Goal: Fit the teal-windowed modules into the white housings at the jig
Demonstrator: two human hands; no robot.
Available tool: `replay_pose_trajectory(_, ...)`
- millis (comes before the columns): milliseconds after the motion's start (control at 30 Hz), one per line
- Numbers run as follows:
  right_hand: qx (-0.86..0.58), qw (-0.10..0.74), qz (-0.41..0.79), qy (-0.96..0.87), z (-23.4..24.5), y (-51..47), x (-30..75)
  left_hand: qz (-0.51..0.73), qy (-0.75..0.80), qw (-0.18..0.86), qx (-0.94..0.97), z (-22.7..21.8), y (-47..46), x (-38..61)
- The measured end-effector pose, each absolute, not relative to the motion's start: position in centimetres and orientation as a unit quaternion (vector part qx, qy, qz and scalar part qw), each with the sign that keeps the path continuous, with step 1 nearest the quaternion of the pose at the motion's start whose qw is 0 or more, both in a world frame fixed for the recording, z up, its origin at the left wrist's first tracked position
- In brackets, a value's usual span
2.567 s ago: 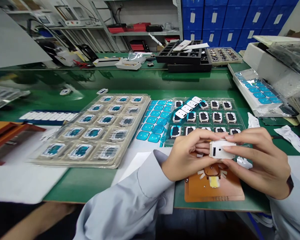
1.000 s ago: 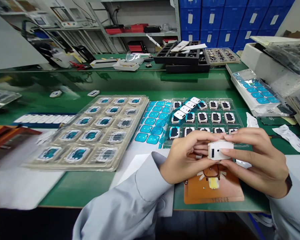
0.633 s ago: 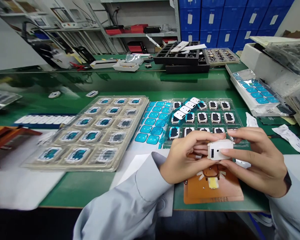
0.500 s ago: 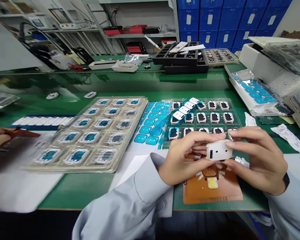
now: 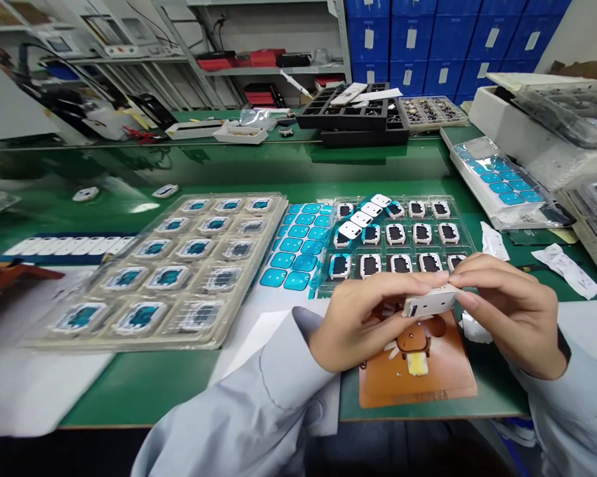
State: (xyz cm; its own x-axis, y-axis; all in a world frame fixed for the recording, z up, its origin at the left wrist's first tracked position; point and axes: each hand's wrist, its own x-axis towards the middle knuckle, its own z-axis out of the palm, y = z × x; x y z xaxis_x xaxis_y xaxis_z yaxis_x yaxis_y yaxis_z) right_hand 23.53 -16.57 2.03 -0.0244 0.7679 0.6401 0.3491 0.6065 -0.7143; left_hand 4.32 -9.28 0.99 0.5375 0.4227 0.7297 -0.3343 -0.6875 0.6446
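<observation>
Above an orange jig board (image 5: pixel 410 394) on the green bench mat (image 5: pixel 139 391), the person's left hand (image 5: pixel 360 324) and right hand (image 5: pixel 511 311) hold a small white plastic case (image 5: pixel 430 301) between them. The left fingers (image 5: pixel 378 291) lie close together and curl in toward the case, their tips on its left half. The right fingers (image 5: pixel 497 285) are also close together, coming in from the other side and clamping its right end. The case sits gripped between both sets of fingertips, a dark square port showing at its left end, and it appears to hang just over the jig without touching it. Beyond the fingers lies a clear tray (image 5: pixel 461 246) of white modules with dark centres, with a few white covers (image 5: pixel 360 215) overlapping its upper left cells. A sheet of blue pads (image 5: pixel 291 262) lies just left of that tray, and a crumpled white scrap (image 5: pixel 474 329) lies beside the right hand.
</observation>
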Motion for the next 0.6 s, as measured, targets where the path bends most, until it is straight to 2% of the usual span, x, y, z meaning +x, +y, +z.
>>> replay_pose_trajectory(600, -0.403, 0.566, 0.197, -0.692, 2.18, -16.63, 23.33, 0.465, 0.005, 0.278, 0.840, 1.46, -9.22, 4.29)
